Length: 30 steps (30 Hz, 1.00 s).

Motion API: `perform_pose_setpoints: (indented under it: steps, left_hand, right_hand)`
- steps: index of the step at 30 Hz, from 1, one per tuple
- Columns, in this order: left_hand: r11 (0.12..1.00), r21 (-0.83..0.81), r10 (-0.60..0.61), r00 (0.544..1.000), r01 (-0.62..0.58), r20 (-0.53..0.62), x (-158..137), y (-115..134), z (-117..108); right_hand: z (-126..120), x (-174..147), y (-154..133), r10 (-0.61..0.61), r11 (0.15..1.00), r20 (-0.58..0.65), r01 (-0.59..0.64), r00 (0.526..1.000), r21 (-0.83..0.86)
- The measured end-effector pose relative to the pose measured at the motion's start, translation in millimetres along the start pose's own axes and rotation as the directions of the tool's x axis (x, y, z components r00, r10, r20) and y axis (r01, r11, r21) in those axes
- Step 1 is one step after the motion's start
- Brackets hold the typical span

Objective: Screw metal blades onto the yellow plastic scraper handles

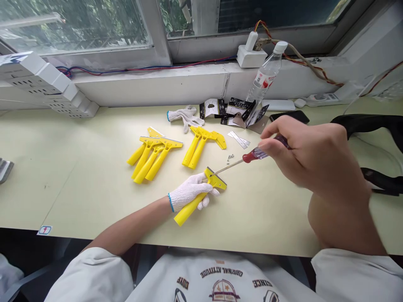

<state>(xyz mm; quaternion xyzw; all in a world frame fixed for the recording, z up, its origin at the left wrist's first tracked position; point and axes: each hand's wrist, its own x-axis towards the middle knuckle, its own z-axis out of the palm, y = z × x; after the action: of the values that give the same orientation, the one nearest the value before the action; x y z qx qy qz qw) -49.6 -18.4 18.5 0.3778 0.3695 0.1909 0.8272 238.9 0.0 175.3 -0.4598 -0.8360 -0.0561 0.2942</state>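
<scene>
Near the front edge of the table | our gloved left hand grips the scraper, our right hand the screwdriver | likely light, stiff; we'd hold its handle

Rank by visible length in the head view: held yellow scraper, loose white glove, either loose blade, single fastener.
1. Held yellow scraper
2. Loose white glove
3. Either loose blade; the two look alike
4. Single fastener

Scraper yellow. Screwdriver handle red, purplish. Worn glove white, blue-cuffed. Tabletop pale yellow-green.
</scene>
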Motion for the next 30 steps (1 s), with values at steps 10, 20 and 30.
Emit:
perform_pose_setpoints:
  steps: [10,20,30]
  left_hand:
    - [1.000,0.025,0.003,1.000,-0.003,-0.005,-2,1,1]
    - [0.994,0.107,0.018,1.000,-0.020,0.018,-3,-1,4]
    - [0.995,0.092,0.027,1.000,-0.027,0.004,-3,0,6]
  right_hand:
    - [-28,-2,-3,-0.231,0.894,0.250,0.104,0.940,0.435]
    - [-2,-8,-21,0.303,0.932,-0.095,-0.316,0.948,-0.180]
    - [-29,-8,-24,-0.128,0.897,0.211,0.022,0.969,0.440]
